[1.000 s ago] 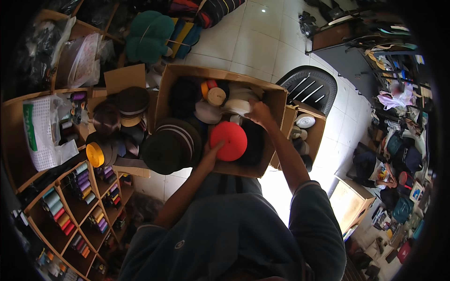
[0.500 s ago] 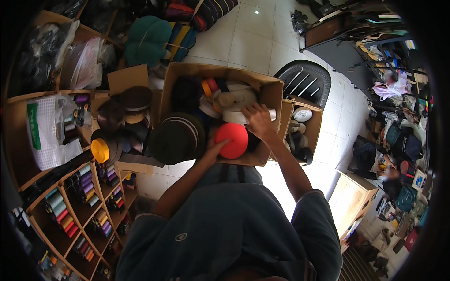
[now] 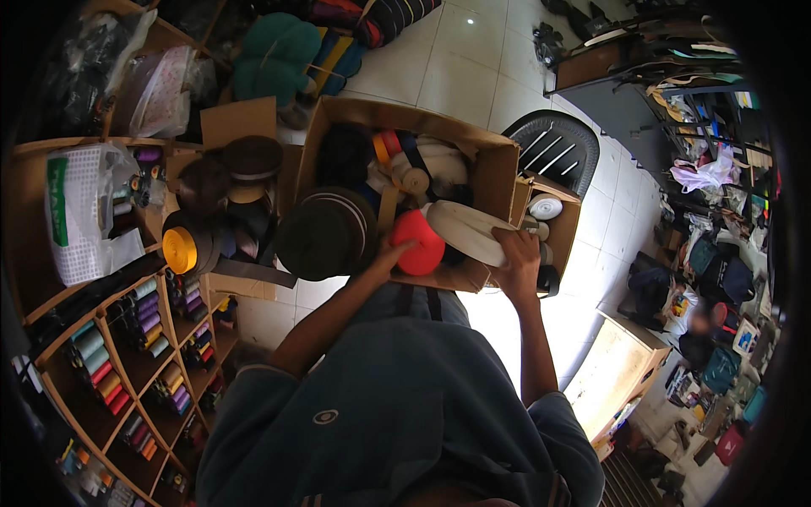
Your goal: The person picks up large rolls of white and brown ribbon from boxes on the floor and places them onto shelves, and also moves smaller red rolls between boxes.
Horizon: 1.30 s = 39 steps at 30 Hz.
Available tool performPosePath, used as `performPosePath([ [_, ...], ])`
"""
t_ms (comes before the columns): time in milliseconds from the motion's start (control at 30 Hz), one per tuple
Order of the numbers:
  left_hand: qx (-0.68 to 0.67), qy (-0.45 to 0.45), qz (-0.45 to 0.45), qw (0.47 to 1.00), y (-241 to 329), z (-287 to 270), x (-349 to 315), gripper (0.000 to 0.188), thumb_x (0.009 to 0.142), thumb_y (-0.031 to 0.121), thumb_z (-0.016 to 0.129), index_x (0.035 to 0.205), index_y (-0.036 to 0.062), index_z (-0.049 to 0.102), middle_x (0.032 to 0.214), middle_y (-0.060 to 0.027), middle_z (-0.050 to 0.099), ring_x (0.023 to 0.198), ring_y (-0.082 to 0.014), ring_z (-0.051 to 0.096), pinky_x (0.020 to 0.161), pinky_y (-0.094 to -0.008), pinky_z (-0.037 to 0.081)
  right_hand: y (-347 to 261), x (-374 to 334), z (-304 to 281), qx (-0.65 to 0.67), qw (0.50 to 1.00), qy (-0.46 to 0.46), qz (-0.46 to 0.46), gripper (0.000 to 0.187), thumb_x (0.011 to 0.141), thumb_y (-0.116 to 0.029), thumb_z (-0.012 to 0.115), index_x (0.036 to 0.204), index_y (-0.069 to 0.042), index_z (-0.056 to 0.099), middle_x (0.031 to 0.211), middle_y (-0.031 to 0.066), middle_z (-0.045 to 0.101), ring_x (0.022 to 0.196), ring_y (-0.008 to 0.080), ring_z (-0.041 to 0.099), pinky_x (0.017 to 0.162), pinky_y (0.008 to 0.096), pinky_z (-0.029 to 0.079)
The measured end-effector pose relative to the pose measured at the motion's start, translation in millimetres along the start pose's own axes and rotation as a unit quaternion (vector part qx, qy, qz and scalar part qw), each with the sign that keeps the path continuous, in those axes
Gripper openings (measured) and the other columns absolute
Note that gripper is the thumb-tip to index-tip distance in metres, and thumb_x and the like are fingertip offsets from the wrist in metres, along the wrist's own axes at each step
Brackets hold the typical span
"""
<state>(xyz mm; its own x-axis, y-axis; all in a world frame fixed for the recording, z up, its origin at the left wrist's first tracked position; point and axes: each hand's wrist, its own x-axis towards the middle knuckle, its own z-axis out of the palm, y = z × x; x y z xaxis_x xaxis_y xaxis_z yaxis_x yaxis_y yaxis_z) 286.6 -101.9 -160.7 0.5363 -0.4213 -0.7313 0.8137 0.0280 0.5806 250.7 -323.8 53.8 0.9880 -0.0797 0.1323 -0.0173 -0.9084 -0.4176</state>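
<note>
An open cardboard box in front of me holds several rolls of strap. My left hand is closed on a red strap roll at the box's near side. My right hand grips the right end of a large white strap roll, tilted over the near right part of the box. Its left edge meets or overlaps the red roll. Left of the red roll stands a big dark strap roll with a pale stripe. Deeper in the box lie a small beige roll and an orange strap.
On the left, a smaller box holds dark rolls, with a yellow roll beside it. Wooden shelves below carry thread spools. To the right are another box with a white roll, a black plastic chair and a wooden cabinet.
My right hand has come nearer and to the right, drawing the white roll up from among the other rolls. The red roll stays in my left hand.
</note>
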Motion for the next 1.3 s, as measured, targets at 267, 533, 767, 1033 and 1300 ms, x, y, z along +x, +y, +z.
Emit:
performPosePath([
  [267,0.016,0.075,-0.025,0.997,-18.4,-6.9,15.0,0.067,0.072,0.019,0.077,0.130,0.0071,0.044,0.120,-0.0111,0.055,0.107,-0.0220,0.057,0.089,-0.0351,0.050,-10.3,-37.2,-28.8,-0.010,0.998,0.058,0.039,0.052,0.050,-0.005,0.081,0.098,-0.004,0.060,0.088,0.0090,0.063,0.079,0.0266,0.058,0.074,0.0374,0.040],
  [533,0.213,0.128,0.114,0.962,-32.4,-10.5,21.5,0.080,0.071,0.018,0.075,0.137,0.0056,0.031,0.128,-0.0165,0.047,0.117,-0.0271,0.048,0.098,-0.0406,0.041,-16.2,-81.5,-41.2,-0.004,0.973,0.096,0.209,0.046,0.056,-0.008,0.085,0.097,-0.006,0.063,0.090,0.0105,0.066,0.083,0.0270,0.062,0.072,0.0380,0.050],
  [767,0.525,0.163,0.252,0.796,28.7,38.5,-32.6,0.091,0.068,0.011,0.070,0.142,0.0030,0.017,0.136,-0.0268,0.031,0.125,-0.0449,0.031,0.106,-0.0425,0.029,-18.9,-83.2,-37.9,-0.003,0.978,0.102,0.184,0.046,0.054,-0.006,0.083,0.095,-0.006,0.063,0.091,0.0108,0.062,0.081,0.0274,0.059,0.072,0.0370,0.045],
  [1033,0.551,-0.060,0.429,0.713,31.4,63.9,57.3,0.020,0.074,0.000,0.059,0.094,0.0005,0.060,0.084,-0.0190,0.061,0.084,-0.0349,0.059,0.074,-0.0434,0.047,-22.2,-82.3,-39.8,-0.022,0.980,0.097,0.174,0.045,0.058,-0.009,0.083,0.098,-0.007,0.062,0.091,0.0096,0.065,0.083,0.0280,0.062,0.072,0.0376,0.051],
  [1300,0.645,-0.032,0.300,0.702,72.1,90.6,16.9,0.011,0.075,0.002,0.058,0.086,0.0025,0.057,0.076,-0.0205,0.060,0.078,-0.0345,0.060,0.067,-0.0444,0.048,-25.0,-88.9,-36.8,0.155,0.906,0.146,0.365,0.046,0.060,-0.014,0.084,0.098,-0.003,0.061,0.092,0.0131,0.064,0.084,0.0221,0.062,0.074,0.0342,0.050],
])
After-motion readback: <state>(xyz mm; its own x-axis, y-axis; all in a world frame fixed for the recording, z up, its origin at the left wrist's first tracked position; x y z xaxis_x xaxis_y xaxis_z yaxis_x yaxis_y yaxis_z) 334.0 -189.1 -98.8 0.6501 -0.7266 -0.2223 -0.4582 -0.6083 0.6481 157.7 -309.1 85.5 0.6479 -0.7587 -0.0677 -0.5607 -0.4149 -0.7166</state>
